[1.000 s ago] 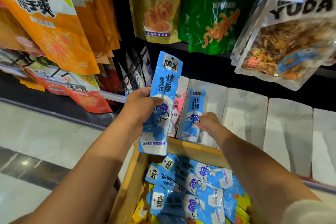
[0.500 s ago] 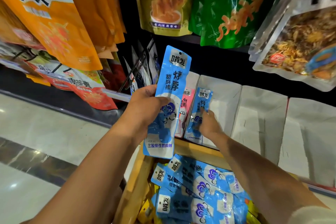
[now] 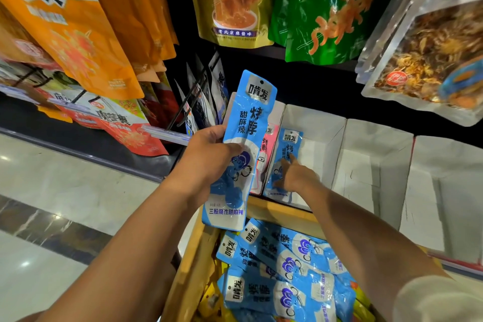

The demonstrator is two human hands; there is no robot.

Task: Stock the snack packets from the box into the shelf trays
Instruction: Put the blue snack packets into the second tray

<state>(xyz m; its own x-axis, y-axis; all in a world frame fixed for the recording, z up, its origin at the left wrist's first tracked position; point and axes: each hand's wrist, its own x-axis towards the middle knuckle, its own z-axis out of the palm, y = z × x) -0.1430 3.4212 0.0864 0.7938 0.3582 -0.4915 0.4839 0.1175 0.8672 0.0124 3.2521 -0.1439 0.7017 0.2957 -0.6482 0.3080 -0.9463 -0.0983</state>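
Head view: stocking is under way. The left hand grips a blue packet upright above the box — likely next in, needing a clear slot. The right hand, forefinger straight and holding nothing, presses a second packet standing in the white tray — more packets lie in the box.

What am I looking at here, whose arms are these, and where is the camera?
There is no machine: these are a person's two bare arms, seen from a camera worn on their head, which looks forward and down at a shop shelf. The left hand grips one long blue packet upright. The right hand touches a second blue packet standing in a white shelf tray, beside a pink packet. Below is an open box holding more blue packets. Larger snack bags hang above.
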